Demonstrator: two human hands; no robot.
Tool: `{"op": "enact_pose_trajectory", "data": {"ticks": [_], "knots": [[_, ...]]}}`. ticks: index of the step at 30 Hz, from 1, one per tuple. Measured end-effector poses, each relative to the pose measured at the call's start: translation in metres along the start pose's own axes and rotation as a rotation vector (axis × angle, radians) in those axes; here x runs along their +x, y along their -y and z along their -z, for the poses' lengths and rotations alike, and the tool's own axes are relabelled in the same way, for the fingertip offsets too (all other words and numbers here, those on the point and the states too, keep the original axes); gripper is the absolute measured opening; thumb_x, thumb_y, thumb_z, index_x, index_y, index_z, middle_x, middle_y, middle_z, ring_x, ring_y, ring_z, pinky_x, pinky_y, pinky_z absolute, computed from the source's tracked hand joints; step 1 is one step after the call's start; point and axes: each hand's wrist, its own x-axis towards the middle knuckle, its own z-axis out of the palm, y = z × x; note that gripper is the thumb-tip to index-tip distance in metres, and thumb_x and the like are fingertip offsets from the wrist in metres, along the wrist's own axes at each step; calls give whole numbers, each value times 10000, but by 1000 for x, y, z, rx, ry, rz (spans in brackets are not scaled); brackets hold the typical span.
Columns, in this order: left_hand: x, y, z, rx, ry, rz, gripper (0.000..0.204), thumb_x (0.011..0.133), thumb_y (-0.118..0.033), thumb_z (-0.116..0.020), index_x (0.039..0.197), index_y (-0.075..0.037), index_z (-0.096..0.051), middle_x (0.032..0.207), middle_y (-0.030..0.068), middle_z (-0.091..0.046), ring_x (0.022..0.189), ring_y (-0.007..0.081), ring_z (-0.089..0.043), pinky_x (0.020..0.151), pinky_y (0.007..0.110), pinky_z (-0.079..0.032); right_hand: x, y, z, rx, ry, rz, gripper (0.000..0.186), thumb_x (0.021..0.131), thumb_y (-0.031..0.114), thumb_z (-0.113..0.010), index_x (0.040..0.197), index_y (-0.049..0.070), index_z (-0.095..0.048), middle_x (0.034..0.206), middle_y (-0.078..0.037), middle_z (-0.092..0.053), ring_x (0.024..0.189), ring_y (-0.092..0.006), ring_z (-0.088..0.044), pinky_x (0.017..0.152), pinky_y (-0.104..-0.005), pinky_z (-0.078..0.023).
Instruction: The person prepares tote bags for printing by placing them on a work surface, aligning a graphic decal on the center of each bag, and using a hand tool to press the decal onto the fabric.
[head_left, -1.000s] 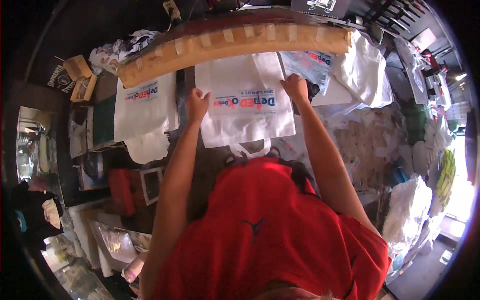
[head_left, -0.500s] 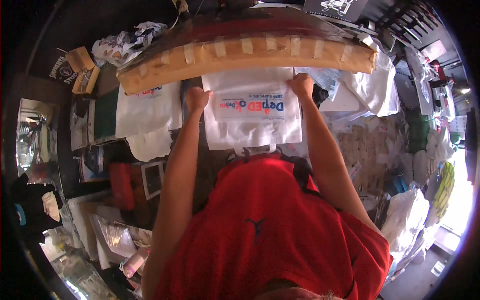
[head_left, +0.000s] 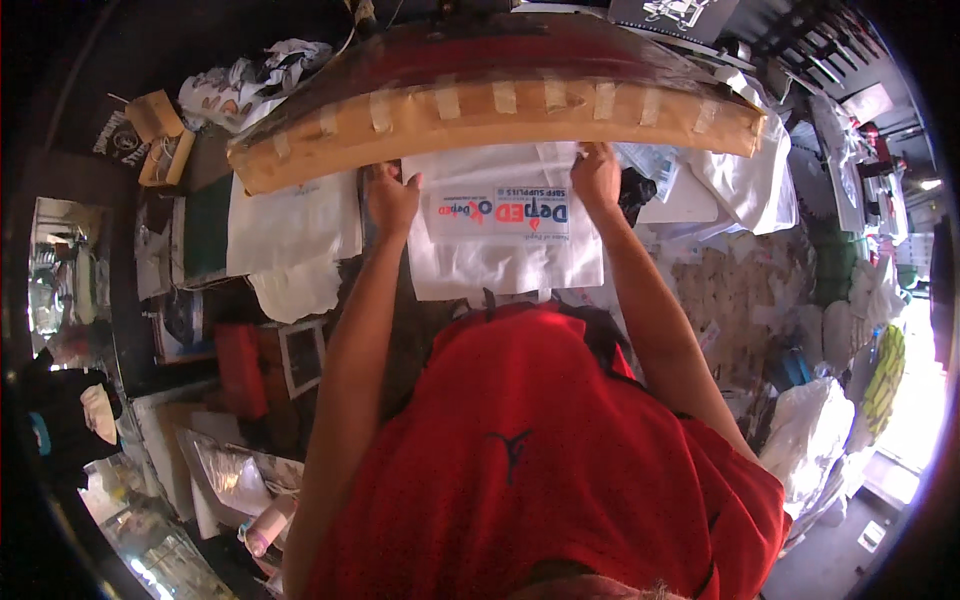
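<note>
A white fabric bag (head_left: 505, 265) with a blue and red print lies flat in front of me, its handles hanging toward my red shirt. The far end goes under a large wooden frame (head_left: 430, 118) with strips of tape along its near side. At the bag's left edge my left hand (head_left: 393, 203) is closed, thumb on the fabric; its fingertips are partly hidden. My right hand (head_left: 598, 182) grips the right edge close beneath the frame, its fingers largely out of sight.
To the left lies another white fabric piece (head_left: 290, 235) over a green board. White cloth (head_left: 750, 180) and clear plastic (head_left: 650, 158) lie at the right. A small open wooden box (head_left: 160, 135) stands at the far left, and a red block (head_left: 240, 370) is lower left.
Both my hands have slid forward along the bag's edges, closer to the frame. The frame's near edge appears slightly lower and covers a little more of the bag.
</note>
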Motion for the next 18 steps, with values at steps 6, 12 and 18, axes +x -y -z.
{"op": "enact_pose_trajectory", "data": {"ticks": [6,12,18], "knots": [[-21,-20,-23,109,56,-471,493,805,-284,-717,1188,2,-596,1225,177,-574,1185,354,-499,1019,429,-398,-15,12,-37,-6,154,531,391,825,69,-464,1195,25,-581,1281,-209,-546,1217,-357,-498,1029,-440,-403],[-13,-8,-24,128,156,-404,502,834,-290,-692,1223,8,-585,1233,179,-571,1200,360,-489,1043,440,-378,43,4,-28,-261,368,285,421,858,168,-438,1256,92,-555,1382,-200,-468,1312,-389,-389,1104,-556,-237],[-24,0,-1,-77,-72,-259,484,803,-373,-723,1105,-6,-634,1136,193,-630,1077,352,-587,926,427,-457,22,12,-10,-182,328,71,379,837,230,-559,1159,34,-593,1195,-226,-593,1143,-389,-543,982,-497,-402]]}}
